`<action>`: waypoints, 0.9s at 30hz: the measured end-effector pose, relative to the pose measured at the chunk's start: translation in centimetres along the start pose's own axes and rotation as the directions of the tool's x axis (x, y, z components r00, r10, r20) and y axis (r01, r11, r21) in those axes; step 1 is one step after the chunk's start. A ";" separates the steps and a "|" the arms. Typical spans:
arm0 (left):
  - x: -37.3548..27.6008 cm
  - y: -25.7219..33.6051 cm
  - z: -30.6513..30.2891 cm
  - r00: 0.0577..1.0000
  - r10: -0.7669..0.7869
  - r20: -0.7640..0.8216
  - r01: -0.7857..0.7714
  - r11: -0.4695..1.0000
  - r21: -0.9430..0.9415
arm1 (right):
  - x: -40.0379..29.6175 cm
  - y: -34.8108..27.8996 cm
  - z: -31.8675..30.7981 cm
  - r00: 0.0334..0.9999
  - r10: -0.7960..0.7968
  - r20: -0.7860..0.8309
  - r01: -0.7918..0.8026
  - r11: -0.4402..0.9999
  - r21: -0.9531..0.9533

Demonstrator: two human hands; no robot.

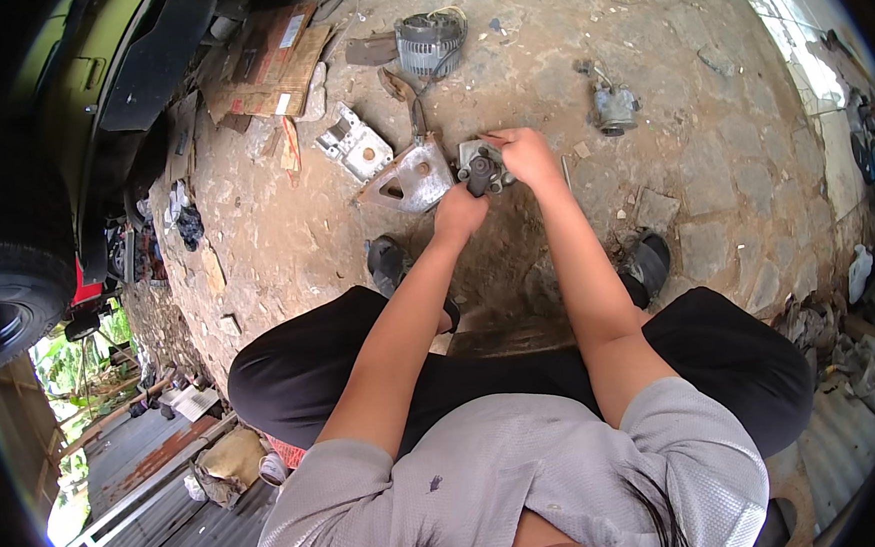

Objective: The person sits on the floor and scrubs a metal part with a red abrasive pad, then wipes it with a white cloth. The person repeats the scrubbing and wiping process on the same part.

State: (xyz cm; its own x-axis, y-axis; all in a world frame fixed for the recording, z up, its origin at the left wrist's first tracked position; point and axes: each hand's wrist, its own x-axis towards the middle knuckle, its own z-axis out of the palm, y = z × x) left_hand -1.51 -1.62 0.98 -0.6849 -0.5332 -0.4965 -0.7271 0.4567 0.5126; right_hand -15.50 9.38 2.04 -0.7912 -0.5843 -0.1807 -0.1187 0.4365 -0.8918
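My left hand is closed around the near end of a dark, roughly cylindrical metal part. That part lies over a grey metal casting on the ground between my feet. At the casting's right side is my right hand, its fingers reaching left along the far edge; whether they grip something is too small to tell. Just left of my hands sits a metal bracket with a triangular hole. Beyond it lies a silvery metal housing.
An alternator with a cable stands farther out. A small cylindrical metal unit lies to the right, and a thin metal rod beside my right forearm. Cardboard sheets and a vehicle's tyre are at left. The stone floor is uneven.
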 end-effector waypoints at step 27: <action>-0.5 0.7 0.0 1.000 0.007 0.030 -0.007 1.000 0.009 | -0.8 -0.6 0.8 0.977 0.173 0.128 -0.215 0.810 0.546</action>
State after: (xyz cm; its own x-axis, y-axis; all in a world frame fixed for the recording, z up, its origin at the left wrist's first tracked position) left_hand -1.64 -1.04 1.59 -0.6911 -0.5085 -0.5136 -0.7225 0.4666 0.5102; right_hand -14.31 8.99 2.37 -0.7164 -0.5824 -0.3841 0.4015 0.1060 -0.9097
